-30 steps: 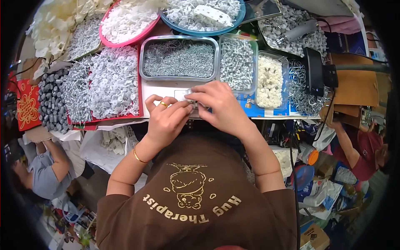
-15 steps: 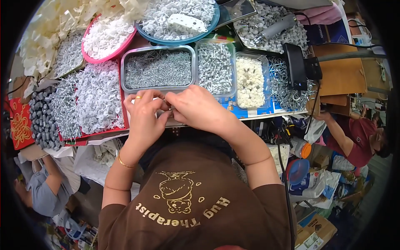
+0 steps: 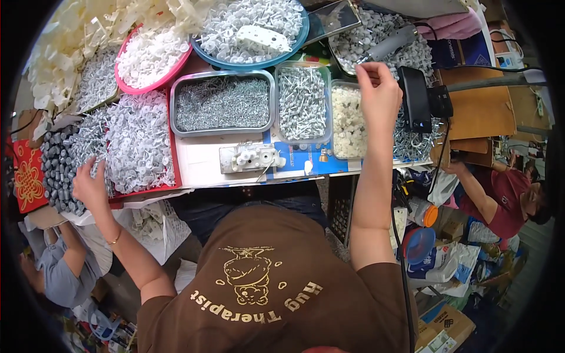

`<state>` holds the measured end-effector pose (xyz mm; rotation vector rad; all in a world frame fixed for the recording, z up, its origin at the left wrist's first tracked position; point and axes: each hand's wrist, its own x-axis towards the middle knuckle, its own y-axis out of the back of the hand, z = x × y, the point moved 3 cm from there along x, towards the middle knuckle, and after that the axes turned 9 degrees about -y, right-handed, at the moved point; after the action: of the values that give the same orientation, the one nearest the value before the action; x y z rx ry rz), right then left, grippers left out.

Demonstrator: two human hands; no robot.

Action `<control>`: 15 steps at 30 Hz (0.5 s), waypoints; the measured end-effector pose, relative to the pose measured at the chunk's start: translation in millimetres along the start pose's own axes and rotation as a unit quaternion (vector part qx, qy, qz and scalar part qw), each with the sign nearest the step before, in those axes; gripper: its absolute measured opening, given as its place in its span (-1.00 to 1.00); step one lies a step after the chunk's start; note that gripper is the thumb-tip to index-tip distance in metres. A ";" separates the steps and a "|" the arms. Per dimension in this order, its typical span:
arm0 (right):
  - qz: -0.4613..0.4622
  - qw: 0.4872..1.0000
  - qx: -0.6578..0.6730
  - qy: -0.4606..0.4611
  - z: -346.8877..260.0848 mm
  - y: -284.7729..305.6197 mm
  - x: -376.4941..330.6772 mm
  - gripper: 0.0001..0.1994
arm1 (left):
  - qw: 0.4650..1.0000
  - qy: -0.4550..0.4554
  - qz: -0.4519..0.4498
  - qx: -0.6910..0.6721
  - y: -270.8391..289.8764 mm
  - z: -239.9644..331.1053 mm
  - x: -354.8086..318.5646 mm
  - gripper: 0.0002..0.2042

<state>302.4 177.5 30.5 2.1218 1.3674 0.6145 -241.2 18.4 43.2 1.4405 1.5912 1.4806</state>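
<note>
Head view: Your hands stand well apart, where half a second ago they meet over the near middle of the surface (image 3: 197,162). The white plastic part (image 3: 253,157) now lies there with neither hand on it, in front of the steel tray. In my judgement, handling of the part is interrupted while both hands attend to the supplies.

Your left hand (image 3: 90,185) is at the near left, fingers bent down at the border of the dark grey cylinders (image 3: 57,173) and the loose screws (image 3: 91,144); you may be gripping one, but I cannot tell. Your right hand (image 3: 379,97) is raised at the far right, thumb and fingertips drawn together near the dark tray (image 3: 338,60); whether it holds anything cannot be told.

Containers: the steel tray (image 3: 223,132) carries small screws. To its right, one clear tub (image 3: 303,141) holds longer screws, and the next, a second tub (image 3: 348,157) partly behind your forearm, holds cream pieces. The pink basin (image 3: 143,92), blue basin (image 3: 306,29) and red tray (image 3: 153,190) hold white plastic pieces.
</note>
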 end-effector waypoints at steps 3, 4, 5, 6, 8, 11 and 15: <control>0.028 0.989 -0.136 0.046 34.8 -9.3 34.1 -0.75 | 0.944 0.030 -0.049 -0.325 -87.9 -54.5 -1.7 -0.77; 0.022 0.972 -0.212 0.094 35.4 -13.5 38.2 -0.72 | 0.954 -0.035 0.003 -0.298 -87.6 -49.3 0.8 -0.79; 0.020 0.973 -0.211 0.095 38.5 -13.5 42.0 -0.72 | 0.955 -0.032 0.002 -0.296 -88.7 -49.7 1.1 -0.79; 0.024 0.975 -0.207 0.078 42.3 -13.1 45.3 -0.71 | 0.949 -0.015 -0.007 -0.315 -90.8 -49.0 -0.4 -0.79; 0.072 0.974 -0.206 0.060 40.2 -16.8 47.0 -0.69 | 0.938 0.009 -0.034 -0.344 -83.6 -42.2 2.7 -0.82; 0.036 0.964 -0.252 0.084 33.8 -18.6 47.7 -0.63 | 0.888 0.040 -0.003 -0.458 -97.1 -57.1 -1.7 -0.81; -0.098 0.953 -0.286 0.023 27.4 -31.1 65.5 -0.54 | 0.928 0.046 0.019 -0.370 -78.3 -54.9 -9.0 -0.79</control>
<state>323.7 243.1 -4.8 1.5006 1.2161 0.8583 -314.1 3.3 -17.4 0.9678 0.8719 1.9068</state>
